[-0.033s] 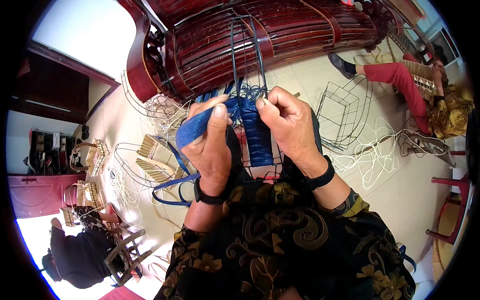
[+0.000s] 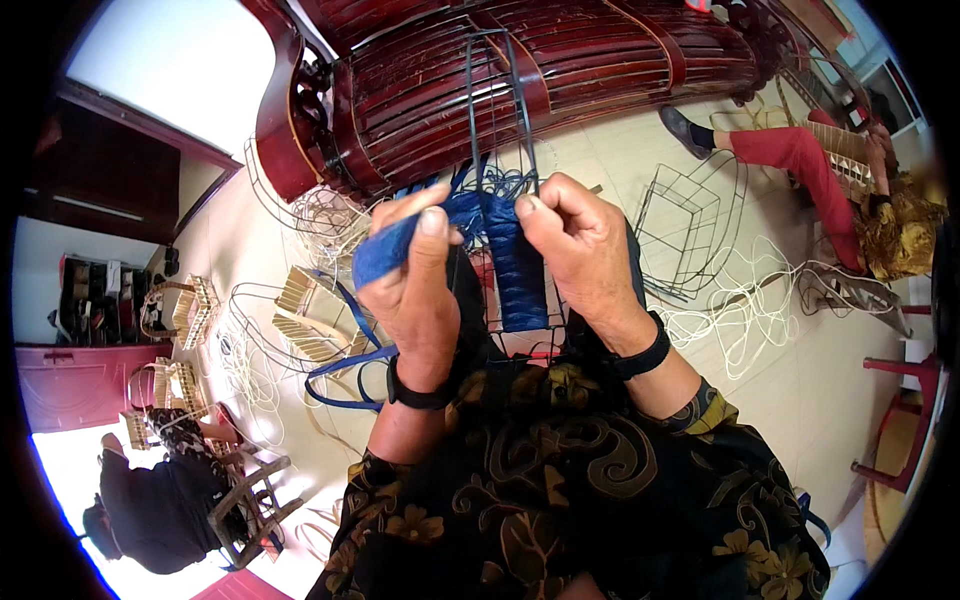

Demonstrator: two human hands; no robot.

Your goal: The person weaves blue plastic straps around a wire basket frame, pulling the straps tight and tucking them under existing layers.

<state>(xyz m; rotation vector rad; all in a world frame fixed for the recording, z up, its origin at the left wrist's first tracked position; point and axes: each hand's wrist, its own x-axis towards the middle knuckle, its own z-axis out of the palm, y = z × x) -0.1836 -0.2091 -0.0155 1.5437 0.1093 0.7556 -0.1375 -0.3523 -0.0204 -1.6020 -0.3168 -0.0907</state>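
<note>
A loop of flat blue strip [image 2: 376,262] runs over my left hand [image 2: 418,300], pinched between its thumb and fingers. From there the strip reaches right to a black wire frame [image 2: 531,148] standing before my lap. Tight wraps of the same blue material form a woven panel [image 2: 518,285] on the near part of the frame. My right hand [image 2: 582,240] is closed at the panel's upper right edge, thumb and forefinger pressed together against the frame's bar. What lies between those fingertips is too small to make out. Loose blue strands [image 2: 505,180] bunch just beyond the panel.
A dark red wooden bench [image 2: 420,110] stands ahead. Bare wire frames [image 2: 690,225], tangled pale cord [image 2: 735,310] and partly woven pale baskets [image 2: 312,315] lie on the tiled floor. One person [image 2: 790,160] sits at right, another [image 2: 170,500] at lower left.
My left hand and the blue loop have shifted slightly, with the fingertips tipping a little left. The frame's far end sits marginally further right. My right hand keeps its grip.
</note>
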